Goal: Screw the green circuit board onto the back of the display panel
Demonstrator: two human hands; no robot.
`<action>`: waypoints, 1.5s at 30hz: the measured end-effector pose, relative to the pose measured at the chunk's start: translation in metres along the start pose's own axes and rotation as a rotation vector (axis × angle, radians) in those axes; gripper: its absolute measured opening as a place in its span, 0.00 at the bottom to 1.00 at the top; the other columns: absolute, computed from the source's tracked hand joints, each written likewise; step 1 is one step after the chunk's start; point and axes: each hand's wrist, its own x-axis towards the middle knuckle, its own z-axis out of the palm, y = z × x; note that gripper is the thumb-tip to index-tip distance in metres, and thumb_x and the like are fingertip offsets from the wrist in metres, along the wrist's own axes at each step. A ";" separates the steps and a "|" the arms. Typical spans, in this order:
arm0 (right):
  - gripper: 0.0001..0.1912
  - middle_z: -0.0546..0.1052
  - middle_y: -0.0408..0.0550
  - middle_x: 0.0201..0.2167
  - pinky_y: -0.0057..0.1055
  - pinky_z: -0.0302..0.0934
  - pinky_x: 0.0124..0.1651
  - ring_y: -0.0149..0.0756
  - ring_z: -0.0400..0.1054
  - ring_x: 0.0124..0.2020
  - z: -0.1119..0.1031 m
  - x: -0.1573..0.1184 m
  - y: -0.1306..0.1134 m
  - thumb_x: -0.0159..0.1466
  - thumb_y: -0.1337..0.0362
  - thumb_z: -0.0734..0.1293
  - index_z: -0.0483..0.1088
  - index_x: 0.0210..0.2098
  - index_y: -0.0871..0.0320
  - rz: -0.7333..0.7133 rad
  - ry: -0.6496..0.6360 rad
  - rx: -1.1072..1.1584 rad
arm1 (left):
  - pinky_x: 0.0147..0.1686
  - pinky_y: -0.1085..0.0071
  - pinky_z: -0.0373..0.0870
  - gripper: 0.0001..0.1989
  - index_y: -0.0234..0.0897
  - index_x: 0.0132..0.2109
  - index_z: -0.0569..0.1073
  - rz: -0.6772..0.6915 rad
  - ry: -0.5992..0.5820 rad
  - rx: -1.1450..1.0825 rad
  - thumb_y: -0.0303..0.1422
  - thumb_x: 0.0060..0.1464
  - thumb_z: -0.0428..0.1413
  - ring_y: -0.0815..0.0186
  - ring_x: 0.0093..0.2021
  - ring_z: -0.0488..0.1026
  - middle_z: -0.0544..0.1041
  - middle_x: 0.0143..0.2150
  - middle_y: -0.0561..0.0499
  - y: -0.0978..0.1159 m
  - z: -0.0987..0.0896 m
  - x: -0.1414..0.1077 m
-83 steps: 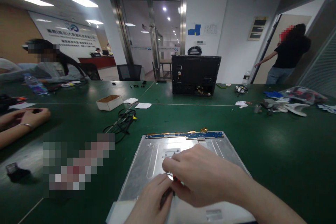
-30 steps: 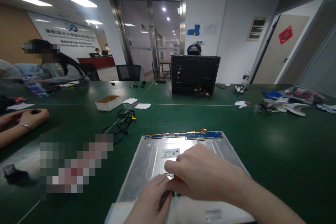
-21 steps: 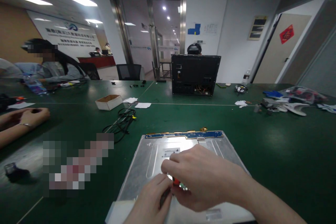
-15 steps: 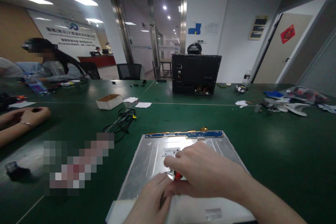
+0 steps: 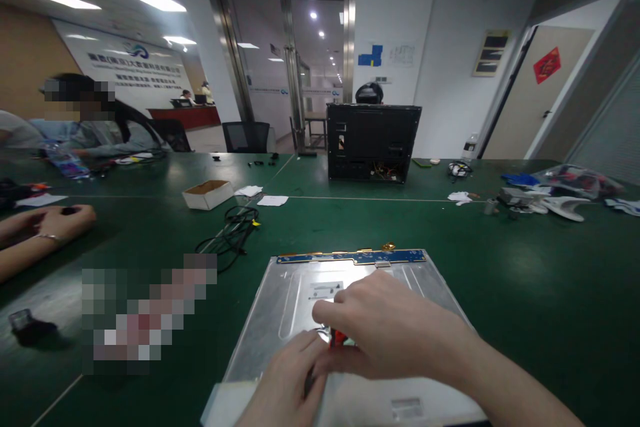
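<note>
A silvery flat panel [image 5: 295, 293] lies on the green table, with a blue circuit strip [image 5: 350, 256] along its far edge. Over the panel's middle, my right hand [image 5: 385, 327] is closed round a small red object [image 5: 340, 337], most of it hidden by the fingers. My left hand [image 5: 290, 373] touches it from the left, its fingers bent together near a shiny bit; what they grip is hidden. A whitish sheet [image 5: 370, 397] covers the panel's near part.
Black cables [image 5: 233, 233] and an open white box [image 5: 207, 194] lie beyond the panel to the left. A black casing [image 5: 373, 143] stands at the back. Another person's hands [image 5: 65, 221] rest at the left. A metal part [image 5: 517, 197] and gloves lie at the right.
</note>
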 end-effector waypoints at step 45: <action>0.13 0.76 0.42 0.28 0.30 0.39 0.22 0.34 0.69 0.26 -0.001 0.000 0.001 0.62 0.53 0.65 0.65 0.36 0.56 0.011 0.031 0.003 | 0.40 0.67 0.72 0.09 0.40 0.37 0.73 -0.010 0.036 -0.043 0.27 0.56 0.49 0.60 0.37 0.72 0.75 0.36 0.47 0.003 -0.002 0.001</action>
